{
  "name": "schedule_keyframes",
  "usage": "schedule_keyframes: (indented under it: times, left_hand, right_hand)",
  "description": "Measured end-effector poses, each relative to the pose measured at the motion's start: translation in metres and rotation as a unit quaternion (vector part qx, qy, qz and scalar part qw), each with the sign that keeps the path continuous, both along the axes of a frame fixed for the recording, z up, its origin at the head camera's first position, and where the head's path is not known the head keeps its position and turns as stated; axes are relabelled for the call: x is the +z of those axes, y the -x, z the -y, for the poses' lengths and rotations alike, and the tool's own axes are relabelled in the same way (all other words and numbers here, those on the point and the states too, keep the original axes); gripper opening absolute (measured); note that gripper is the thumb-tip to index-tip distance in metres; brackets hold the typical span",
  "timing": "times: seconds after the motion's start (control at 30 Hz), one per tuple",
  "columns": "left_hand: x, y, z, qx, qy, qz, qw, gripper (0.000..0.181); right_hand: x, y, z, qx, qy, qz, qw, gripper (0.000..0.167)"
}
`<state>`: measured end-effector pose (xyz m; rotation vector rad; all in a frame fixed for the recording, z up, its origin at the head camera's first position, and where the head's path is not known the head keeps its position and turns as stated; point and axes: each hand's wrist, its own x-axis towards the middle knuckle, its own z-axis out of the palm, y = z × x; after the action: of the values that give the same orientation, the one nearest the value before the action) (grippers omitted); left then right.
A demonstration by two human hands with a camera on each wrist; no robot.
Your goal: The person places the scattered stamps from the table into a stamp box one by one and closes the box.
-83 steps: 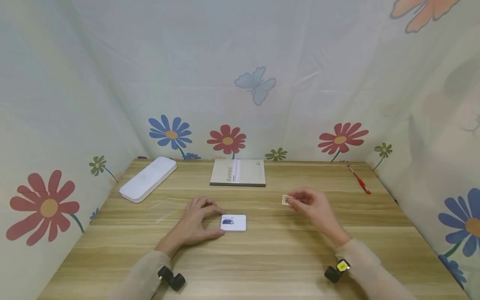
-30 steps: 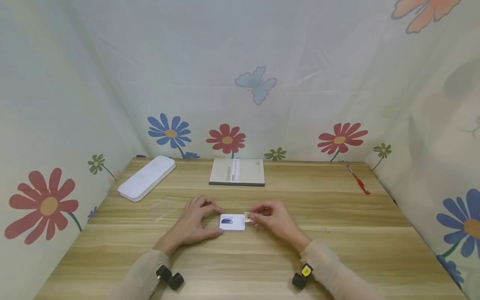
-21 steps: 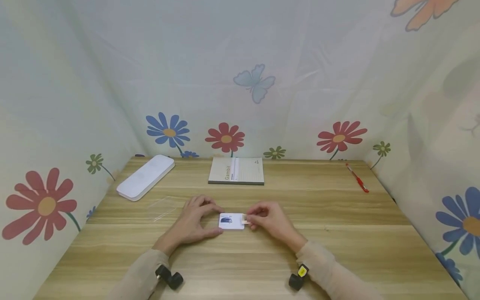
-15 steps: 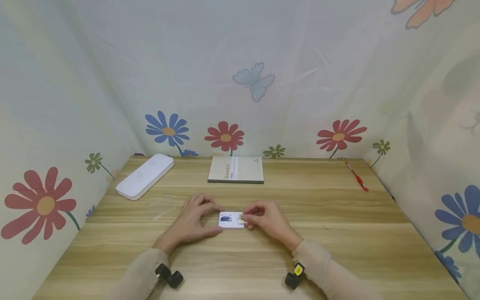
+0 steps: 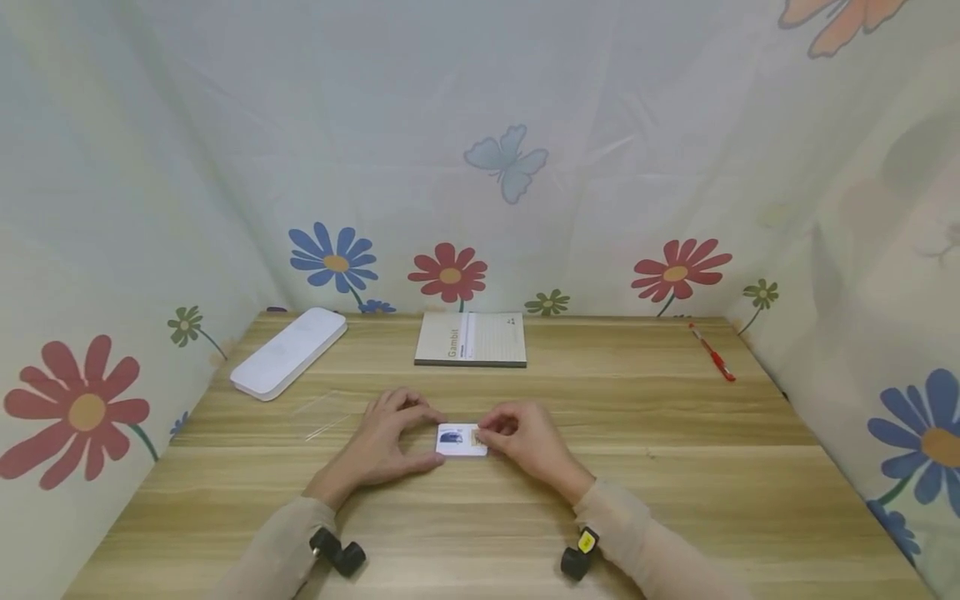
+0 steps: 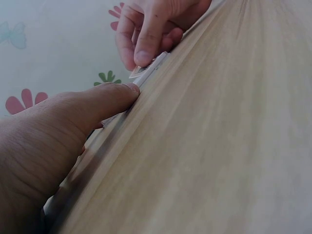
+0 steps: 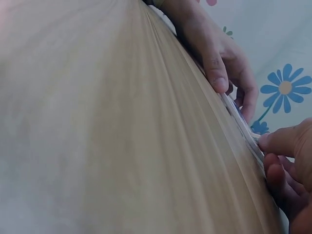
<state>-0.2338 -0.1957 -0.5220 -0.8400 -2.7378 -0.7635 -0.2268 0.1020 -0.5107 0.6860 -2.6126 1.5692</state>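
Observation:
In the head view a small white card (image 5: 459, 451) with rounded corners and a dark blue print lies flat mid-table. My left hand (image 5: 385, 440) steadies it at the left end, thumb on the near edge and a finger on the far one. My right hand (image 5: 527, 439) pinches a small stamp-like paper (image 5: 476, 437) with a dark print over the card's right part. Its right side is hidden by my fingertips. In the left wrist view the paper (image 6: 138, 73) sits slightly tilted at the card's surface; whether it touches fully I cannot tell.
A white case (image 5: 288, 353) lies at the back left, with a clear thin sheet (image 5: 327, 414) in front of it. A notebook (image 5: 471, 339) stands at the back middle, a red pen (image 5: 712, 352) at the back right. Floral curtains enclose the table (image 5: 480, 533).
My right hand has come leftward from the right with the stamp-like paper, first to the card's right edge, then onto its right part. My left hand has stayed on the card.

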Motion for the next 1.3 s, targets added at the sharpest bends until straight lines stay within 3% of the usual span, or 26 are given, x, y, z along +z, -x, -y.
schedule_keyframes:
  times: [0.13, 0.7, 1.3]
  left_hand:
    - [0.0024, -0.0002, 0.0, 0.0, -0.002, 0.001, 1.0, 0.057]
    - [0.0038, 0.0009, 0.0002, 0.005, 0.001, 0.006, 1.0, 0.055]
    - [0.004, -0.0019, -0.0007, 0.007, 0.003, 0.007, 0.9999, 0.056]
  right_hand:
    - [0.0022, 0.0001, 0.0009, -0.006, -0.022, -0.022, 0.9995, 0.007]
    - [0.0066, 0.0004, -0.001, -0.007, -0.079, -0.048, 0.9957, 0.004]
    - [0.0041, 0.0005, -0.0068, 0.003, -0.034, -0.017, 0.9993, 0.01]
